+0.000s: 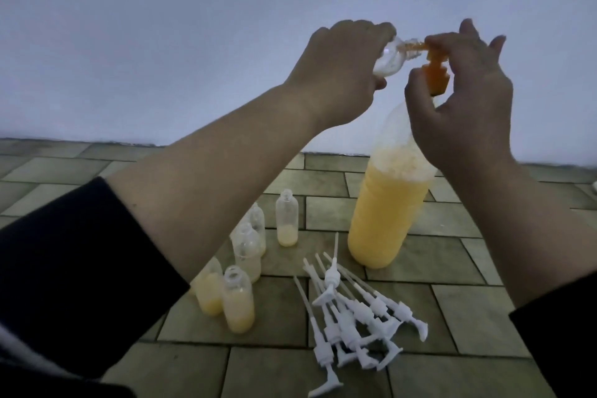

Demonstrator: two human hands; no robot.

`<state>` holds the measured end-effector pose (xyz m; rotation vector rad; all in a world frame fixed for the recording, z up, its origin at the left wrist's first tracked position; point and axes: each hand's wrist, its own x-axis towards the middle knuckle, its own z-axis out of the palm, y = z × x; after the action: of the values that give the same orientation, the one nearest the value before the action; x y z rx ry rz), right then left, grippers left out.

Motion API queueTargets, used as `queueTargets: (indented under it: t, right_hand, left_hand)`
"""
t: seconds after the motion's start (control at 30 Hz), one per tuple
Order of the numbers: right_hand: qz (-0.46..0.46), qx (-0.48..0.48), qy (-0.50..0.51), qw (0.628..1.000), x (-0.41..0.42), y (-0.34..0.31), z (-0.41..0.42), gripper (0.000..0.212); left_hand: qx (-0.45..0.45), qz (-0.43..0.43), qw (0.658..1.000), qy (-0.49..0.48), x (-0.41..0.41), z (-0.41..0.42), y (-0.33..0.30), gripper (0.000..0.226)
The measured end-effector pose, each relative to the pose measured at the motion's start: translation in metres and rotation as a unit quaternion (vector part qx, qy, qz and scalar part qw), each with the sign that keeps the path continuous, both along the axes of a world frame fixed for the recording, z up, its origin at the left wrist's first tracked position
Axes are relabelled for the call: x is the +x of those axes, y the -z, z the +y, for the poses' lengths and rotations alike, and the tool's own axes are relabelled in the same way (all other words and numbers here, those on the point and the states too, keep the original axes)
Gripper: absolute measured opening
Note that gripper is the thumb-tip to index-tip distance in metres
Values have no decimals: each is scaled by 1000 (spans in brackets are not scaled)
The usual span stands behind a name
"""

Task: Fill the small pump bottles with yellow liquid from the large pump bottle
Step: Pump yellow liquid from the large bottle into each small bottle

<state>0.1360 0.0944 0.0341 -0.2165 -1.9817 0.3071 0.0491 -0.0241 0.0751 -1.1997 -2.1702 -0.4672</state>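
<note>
Left grip holds one small bottle; right pinches orange pump (five bottles stand).

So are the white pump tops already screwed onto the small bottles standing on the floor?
No: the white pump tops lie loose in a pile on the tiled floor, and the small bottles beside them stand with open necks.

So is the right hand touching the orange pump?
Touching. The head view shows the right hand with thumb and fingers curled round the orange pump, its spout at the small bottle's mouth.
</note>
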Motion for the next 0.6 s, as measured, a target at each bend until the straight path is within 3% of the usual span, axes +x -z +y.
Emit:
queueTargets:
  t: [0.27,0.47,0.6]
  right_hand:
    - [15,-34,11,999,3,-9,2,35]
    - [-42,-24,-29,998,11,-18,-4,36]
    - [-51,-49,-25,997,15,-35,-2,36]
  left_hand:
    - [39,-9,999,10,6,6,-3,38]
    - [29,-32,999,10,2,-1,-4,37]
    - [82,-110,990,41,2,-8,-11,41]
